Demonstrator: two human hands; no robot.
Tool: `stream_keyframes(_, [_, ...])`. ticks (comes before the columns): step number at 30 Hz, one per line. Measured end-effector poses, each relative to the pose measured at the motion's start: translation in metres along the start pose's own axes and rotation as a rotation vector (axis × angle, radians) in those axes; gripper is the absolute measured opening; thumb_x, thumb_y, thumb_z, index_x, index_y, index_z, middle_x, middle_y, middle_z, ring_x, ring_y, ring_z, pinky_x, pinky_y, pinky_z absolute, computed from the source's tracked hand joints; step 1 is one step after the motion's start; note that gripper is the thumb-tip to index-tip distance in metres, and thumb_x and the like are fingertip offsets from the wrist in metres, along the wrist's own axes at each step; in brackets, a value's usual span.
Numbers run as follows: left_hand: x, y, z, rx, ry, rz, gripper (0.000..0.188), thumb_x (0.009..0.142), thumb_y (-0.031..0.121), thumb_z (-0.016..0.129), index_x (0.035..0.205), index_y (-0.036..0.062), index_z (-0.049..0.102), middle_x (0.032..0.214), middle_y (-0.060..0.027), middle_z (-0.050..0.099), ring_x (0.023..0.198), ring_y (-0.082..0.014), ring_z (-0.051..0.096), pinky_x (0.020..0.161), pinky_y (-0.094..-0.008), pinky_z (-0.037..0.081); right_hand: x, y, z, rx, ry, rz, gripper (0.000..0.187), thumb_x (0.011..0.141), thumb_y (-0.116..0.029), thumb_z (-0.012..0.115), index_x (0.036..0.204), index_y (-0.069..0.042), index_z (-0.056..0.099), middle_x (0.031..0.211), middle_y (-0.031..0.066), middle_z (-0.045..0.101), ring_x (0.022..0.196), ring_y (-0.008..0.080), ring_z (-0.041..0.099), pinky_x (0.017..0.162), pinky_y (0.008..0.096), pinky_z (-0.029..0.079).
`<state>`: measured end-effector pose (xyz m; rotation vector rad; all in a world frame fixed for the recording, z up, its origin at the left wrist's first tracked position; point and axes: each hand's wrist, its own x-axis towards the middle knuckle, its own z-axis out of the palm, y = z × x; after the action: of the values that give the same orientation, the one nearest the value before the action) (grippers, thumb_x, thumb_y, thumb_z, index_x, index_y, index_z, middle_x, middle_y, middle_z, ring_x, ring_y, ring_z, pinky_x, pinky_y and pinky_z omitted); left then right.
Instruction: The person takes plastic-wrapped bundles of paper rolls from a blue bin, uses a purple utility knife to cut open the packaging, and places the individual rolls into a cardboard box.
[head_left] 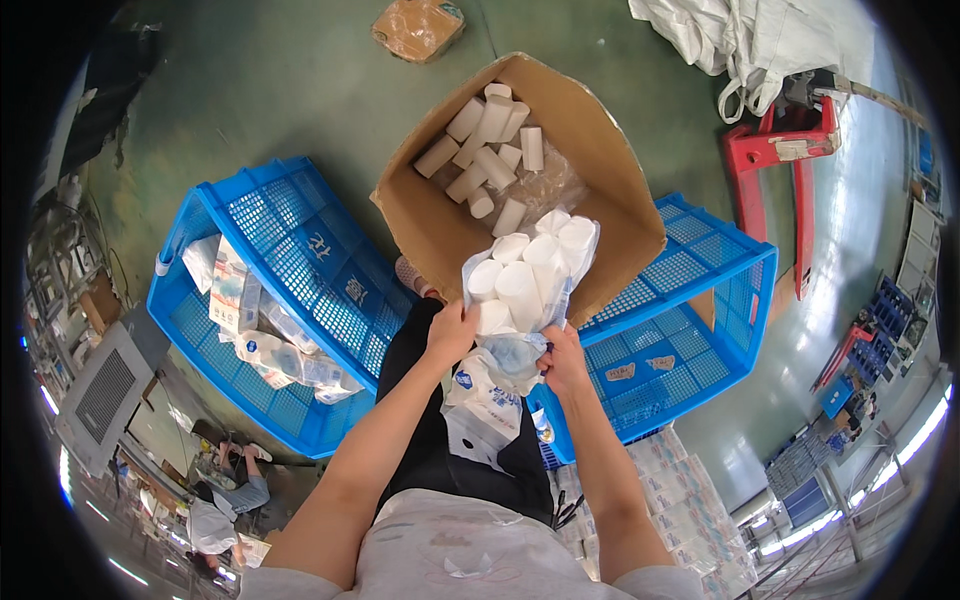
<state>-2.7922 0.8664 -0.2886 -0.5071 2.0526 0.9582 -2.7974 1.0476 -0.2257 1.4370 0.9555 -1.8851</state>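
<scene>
Plastic bag (512, 356) of white rolls (518, 292), just beyond the fingers: left hand (455, 330) and right hand (564, 360) each grasp one side. Farther out, a carton (605, 160) contains loose rolls (495, 165); blue baskets (325, 250) flank both hands. A slackened grip or sideways tilt could drop rolls outside the carton.

Lettering (320, 247) on blue crate (280, 210), white bag (490, 405)

From here I see both bare forearms (388, 430) slanting inward; left hand (452, 334) curled, gripping; right hand (565, 361) likewise.
</scene>
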Motion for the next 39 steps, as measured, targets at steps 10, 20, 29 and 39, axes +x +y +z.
stream_keyframes(10, [0.048,-0.039,-0.057,0.084,0.211,-0.109,0.031,0.087,0.02,0.04,0.076,-0.0032,0.058,0.08,-0.0228,0.06,0.079,-0.0354,0.059,0.068,-0.043,0.049,0.001,-0.052,-0.059,-0.144,0.305,-0.062,0.001,0.077,-0.003,0.047,0.076,-0.003,0.047,0.055,0.002,0.043,0.039,0.009,0.035,0.035,0.0233,0.03])
stream_keyframes(20, [0.059,-0.011,-0.038,-1.973,-0.253,-0.819,0.019,0.09,0.016,0.042,0.073,0.0092,0.042,0.05,0.0034,0.029,0.038,-0.0086,0.031,0.033,-0.0216,0.028,0.027,-0.036,-0.049,-0.141,0.181,0.019,0.027,0.077,-0.003,0.045,0.102,0.004,0.05,0.092,0.0137,0.057,0.081,0.0237,0.058,0.064,0.0338,0.053])
stream_keyframes(29, [0.075,-0.016,-0.039,-1.915,-0.364,-0.767,0.028,0.084,0.031,0.059,0.076,0.0052,0.049,0.053,0.0036,0.038,0.037,-0.0054,0.031,0.031,-0.0165,0.027,0.055,-0.009,-0.023,0.758,-0.025,0.025,0.032,0.086,-0.01,0.042,0.114,0.006,0.047,0.116,0.0187,0.052,0.104,0.0308,0.053,0.092,0.0439,0.043])
stream_keyframes(39, [0.045,0.022,0.005,-1.739,-0.529,-0.745,0.036,0.09,0.033,0.045,0.111,0.0055,0.055,0.105,-0.0092,0.06,0.096,-0.023,0.058,0.083,-0.0362,0.048,0.032,0.005,0.017,1.117,-0.129,0.178,0.027,0.082,-0.003,0.042,0.106,0.006,0.051,0.106,0.0166,0.058,0.094,0.0272,0.06,0.082,0.0365,0.051])
